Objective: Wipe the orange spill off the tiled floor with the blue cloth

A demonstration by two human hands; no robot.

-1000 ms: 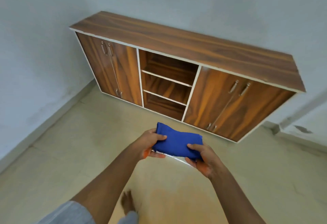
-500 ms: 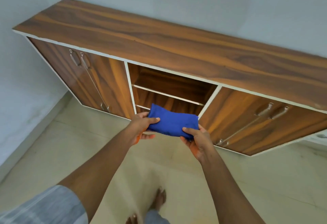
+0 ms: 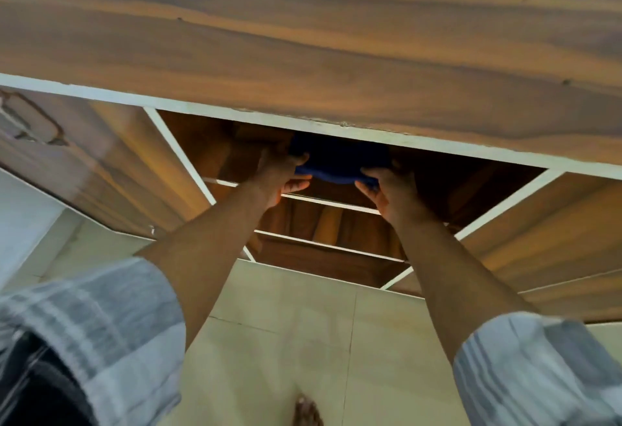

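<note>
Blue cloth (image 3: 340, 165), folded, sits inside the top open compartment of a wood-grain cabinet (image 3: 303, 38), held at both ends just under the cabinet's white front edge; its upper part is lost in shadow. Left hand (image 3: 281, 173) pinches the cloth's left end, thumb on top & fingers curled beneath. Right hand (image 3: 392, 190) grips the right end the same way, fingertips wrapped round the lower fold.

Half a sec. ago the cloth was held in front of the cabinet, level w/ the middle shelves; now both arms reach further fwd and the cloth is in the upper bay. Camera has also closed in: the cabinet top fills the upper half of the view, where earlier the whole unit & grey wall showed.

Two white-edged shelves (image 3: 328, 202) show below the hands. Closed door (image 3: 84, 163) at left carries metal handles, blurred. Beige tiled floor (image 3: 286, 324) lies beneath, w/ a bare foot (image 3: 306, 412) at the bottom edge. Grey striped sleeves (image 3: 111, 331) cover both upper arms. No orange spill can be made out on the tiles in view. No brand, label or writing readable anywhere.
</note>
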